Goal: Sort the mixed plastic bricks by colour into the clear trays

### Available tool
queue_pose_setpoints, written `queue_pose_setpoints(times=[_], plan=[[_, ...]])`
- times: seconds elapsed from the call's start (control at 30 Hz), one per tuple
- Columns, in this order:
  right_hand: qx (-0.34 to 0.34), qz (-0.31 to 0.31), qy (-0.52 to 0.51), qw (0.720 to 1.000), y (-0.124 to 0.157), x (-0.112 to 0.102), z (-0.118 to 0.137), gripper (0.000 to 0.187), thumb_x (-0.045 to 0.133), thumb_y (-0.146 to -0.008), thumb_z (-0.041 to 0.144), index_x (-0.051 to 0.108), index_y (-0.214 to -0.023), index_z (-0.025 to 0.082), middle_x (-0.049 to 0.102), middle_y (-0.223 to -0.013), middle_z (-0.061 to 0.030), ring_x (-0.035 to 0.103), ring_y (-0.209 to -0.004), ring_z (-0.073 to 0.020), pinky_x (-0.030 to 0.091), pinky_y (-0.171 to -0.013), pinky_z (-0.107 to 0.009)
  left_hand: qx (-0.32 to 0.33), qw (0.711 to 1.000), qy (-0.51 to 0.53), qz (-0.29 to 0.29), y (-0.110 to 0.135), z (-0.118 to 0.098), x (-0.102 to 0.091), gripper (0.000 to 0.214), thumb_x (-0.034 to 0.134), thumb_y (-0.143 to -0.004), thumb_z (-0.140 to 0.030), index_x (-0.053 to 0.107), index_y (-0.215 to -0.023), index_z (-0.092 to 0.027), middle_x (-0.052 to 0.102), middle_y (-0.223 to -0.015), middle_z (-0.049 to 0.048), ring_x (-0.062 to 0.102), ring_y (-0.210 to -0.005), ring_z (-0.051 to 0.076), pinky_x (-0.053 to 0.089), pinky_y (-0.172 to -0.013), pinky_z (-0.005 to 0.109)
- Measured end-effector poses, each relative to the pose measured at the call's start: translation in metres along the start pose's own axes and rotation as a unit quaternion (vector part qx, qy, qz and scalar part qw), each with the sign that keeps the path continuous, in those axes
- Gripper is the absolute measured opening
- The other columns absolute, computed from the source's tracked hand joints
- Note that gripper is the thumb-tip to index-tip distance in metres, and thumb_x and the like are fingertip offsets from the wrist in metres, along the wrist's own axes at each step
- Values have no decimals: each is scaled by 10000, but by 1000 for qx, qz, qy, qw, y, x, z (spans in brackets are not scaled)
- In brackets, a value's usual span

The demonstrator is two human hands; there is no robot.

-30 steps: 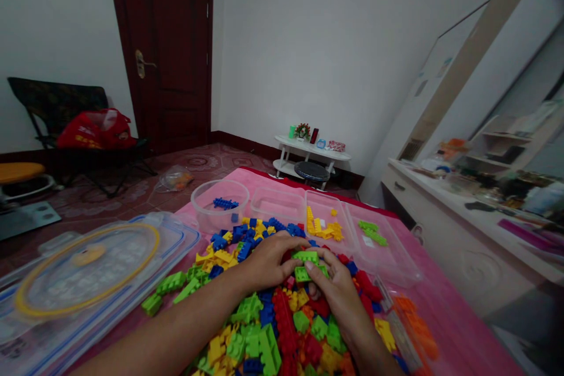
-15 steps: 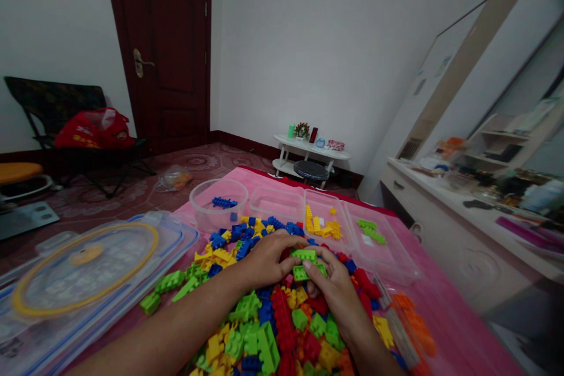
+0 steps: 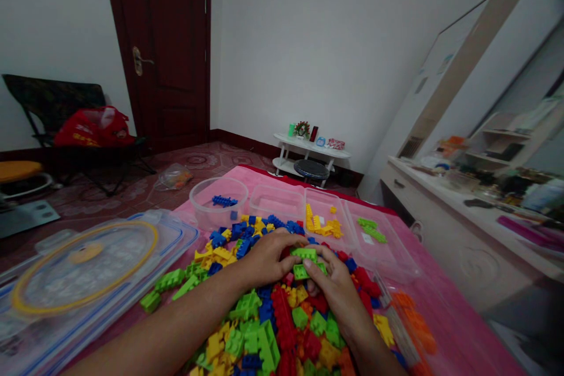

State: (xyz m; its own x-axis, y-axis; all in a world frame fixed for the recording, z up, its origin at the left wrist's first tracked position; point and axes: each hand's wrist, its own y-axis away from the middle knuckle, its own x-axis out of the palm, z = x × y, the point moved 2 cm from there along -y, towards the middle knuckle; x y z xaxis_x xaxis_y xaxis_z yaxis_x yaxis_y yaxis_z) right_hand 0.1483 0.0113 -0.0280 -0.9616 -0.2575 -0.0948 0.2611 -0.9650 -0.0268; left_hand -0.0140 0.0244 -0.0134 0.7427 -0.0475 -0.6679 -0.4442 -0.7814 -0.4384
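Note:
Both my hands meet over a big pile of coloured plastic bricks [image 3: 273, 317] on the pink cloth. My left hand [image 3: 264, 258] and my right hand [image 3: 337, 288] are closed together on a small stack of green bricks [image 3: 306, 263], fingers pinched on its ends. Red, blue, yellow and green bricks lie under and around both hands. Beyond the pile stand clear tubs: a round tub [image 3: 219, 202] with blue bricks, an empty tub [image 3: 277, 202], a tub with yellow bricks [image 3: 325, 224] and a tub with green bricks [image 3: 374, 235].
A large clear box lid with a yellow ring [image 3: 83, 264] lies at the left. Orange bricks [image 3: 414, 326] sit at the right of the pile. A desk with clutter [image 3: 476, 211] runs along the right. A folding chair with a red bag [image 3: 94, 128], a dark door and a small white table [image 3: 311, 153] stand behind.
The hands stay on the green bricks with almost no movement. The view has tilted very slightly.

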Motion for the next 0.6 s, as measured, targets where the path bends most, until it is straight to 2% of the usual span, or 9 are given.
queue_pose_setpoints(times=[0.6], plan=[[-2, 5, 6, 1000, 1, 1, 3, 407, 634, -757, 470, 517, -1008, 171, 543, -637, 36, 492, -499, -88, 398, -464, -201, 5, 1000, -6, 0, 0, 1, 0, 310, 557, -815, -225, 609, -1121, -218, 660, -1021, 34, 558, -937, 184, 408, -848, 283]])
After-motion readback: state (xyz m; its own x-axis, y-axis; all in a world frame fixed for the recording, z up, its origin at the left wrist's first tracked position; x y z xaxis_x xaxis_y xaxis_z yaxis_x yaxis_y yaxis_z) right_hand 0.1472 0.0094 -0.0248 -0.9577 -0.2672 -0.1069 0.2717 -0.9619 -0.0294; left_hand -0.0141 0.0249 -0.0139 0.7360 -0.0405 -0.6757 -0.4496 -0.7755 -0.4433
